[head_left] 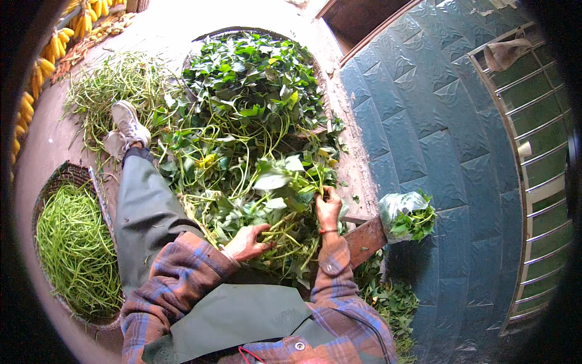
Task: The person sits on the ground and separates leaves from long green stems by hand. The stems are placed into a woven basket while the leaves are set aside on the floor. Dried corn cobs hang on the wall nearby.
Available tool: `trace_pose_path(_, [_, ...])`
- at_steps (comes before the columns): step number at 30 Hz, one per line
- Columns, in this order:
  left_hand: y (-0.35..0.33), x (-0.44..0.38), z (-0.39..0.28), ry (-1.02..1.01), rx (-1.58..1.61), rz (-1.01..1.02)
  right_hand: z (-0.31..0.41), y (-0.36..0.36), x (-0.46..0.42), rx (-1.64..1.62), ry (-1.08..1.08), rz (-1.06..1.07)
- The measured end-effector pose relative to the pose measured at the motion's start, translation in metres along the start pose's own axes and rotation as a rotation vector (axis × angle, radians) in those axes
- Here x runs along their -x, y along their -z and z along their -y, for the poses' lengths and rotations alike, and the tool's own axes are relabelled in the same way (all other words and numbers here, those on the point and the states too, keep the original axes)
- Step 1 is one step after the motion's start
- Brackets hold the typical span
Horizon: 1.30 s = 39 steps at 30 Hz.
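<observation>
A heap of leafy green vines (227,168), which look like sweet potato vines, lies in front of me and over my lap. My left hand (248,242) is around the ends of a bunch of vine stems (288,234), thumb below and fingers above. Slightly farther off and to the right, my right hand (328,209) pinches a leafy stem (321,175) between thumb and fingertips. Some leaves near it are blurred. Beneath the leaves, the lower ends of the bunch are hidden.
At left stands a woven basket (97,195) of bare green stems (77,250). Loose stems (122,86) lie beyond my shoe (129,123). A large basket (325,98) heaped with leaves is ahead. At right, a plastic bag (400,211) of leaves stands by a blue wall (427,150) with a barred window (545,191).
</observation>
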<state>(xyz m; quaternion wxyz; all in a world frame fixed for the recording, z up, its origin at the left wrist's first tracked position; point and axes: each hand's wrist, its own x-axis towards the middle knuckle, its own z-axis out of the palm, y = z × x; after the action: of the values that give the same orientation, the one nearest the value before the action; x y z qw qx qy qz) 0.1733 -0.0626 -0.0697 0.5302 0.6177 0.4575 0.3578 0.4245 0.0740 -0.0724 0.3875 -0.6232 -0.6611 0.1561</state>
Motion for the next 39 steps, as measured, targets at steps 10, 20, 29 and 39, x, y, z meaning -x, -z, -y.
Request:
trace_pose_path(10, [0.005,0.034,-0.001,-0.088,-0.011,-0.020,-0.119,-0.041,-0.009,-0.091,-0.140,0.095])
trace_pose_path(20, [0.038,-0.008,-0.014,-0.302,-0.413,-0.206,0.154,0.066,0.030,-0.269,0.202,0.505])
trace_pose_path(29, [0.004,0.008,-0.020,-0.033,-0.155,-0.246,0.122,0.019,-0.007,-0.888,-0.357,0.260])
trace_pose_path(39, [0.020,0.031,-0.047,0.083,0.510,-0.133,0.035,0.010,-0.001,-0.960,-0.706,0.111])
